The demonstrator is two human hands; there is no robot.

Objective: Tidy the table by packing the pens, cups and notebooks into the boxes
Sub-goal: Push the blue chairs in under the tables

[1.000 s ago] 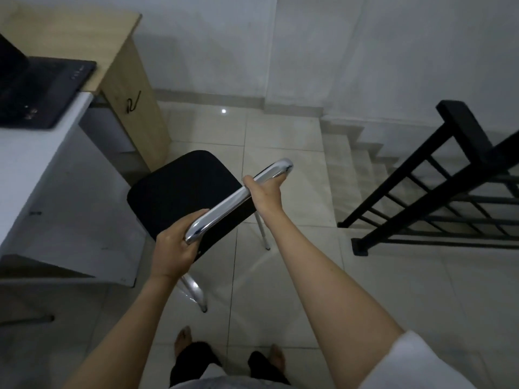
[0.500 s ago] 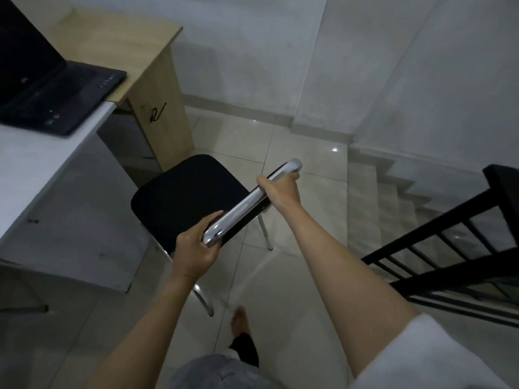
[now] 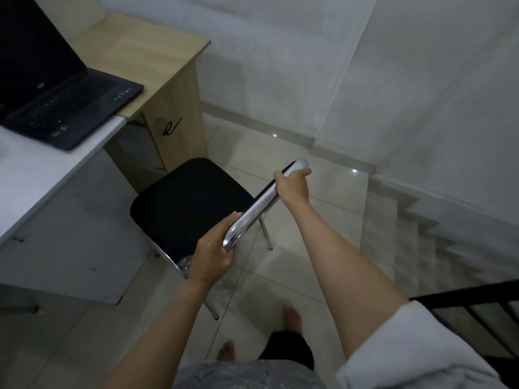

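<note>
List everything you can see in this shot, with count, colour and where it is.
chair: one, black seat, chrome back rail, centre, on the floor
laptop: one, dark, open, upper left on the white table
white table: one, left edge
wooden desk: one, light wood, behind the white table
railing: one, black, lower right
stairs: pale, going down at right
floor: pale tiles
bare feet: two, bottom centre
left hand: grips the rail's near end
right hand: grips the rail's far end
</note>
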